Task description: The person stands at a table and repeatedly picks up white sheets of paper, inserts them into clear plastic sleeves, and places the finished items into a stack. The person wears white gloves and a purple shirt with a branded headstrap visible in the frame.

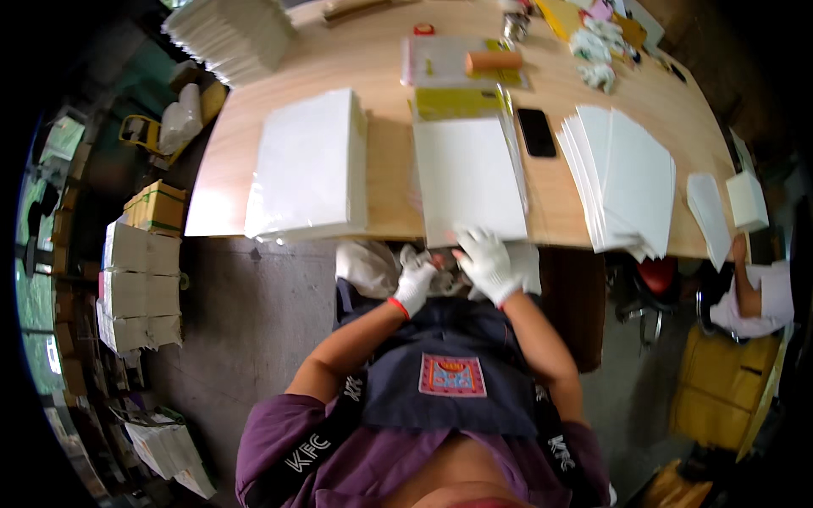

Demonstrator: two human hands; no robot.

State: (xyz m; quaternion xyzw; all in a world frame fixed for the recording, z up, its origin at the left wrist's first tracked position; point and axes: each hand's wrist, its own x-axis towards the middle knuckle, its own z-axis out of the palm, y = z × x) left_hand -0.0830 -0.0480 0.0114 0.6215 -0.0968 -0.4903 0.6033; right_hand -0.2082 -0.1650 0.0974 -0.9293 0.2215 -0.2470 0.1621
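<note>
Fingers of the right hand [489, 266] are partly spread at the near edge of the white sheet [471, 173]; left hand [413, 288] curls loosely before the table [389, 173], any hold indeterminable.

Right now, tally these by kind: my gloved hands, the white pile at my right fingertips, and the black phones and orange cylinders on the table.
Left hand and right hand, gloved: 2
White pile: 1
Black phone: 1
Orange cylinder: 1
Total: 5
</note>
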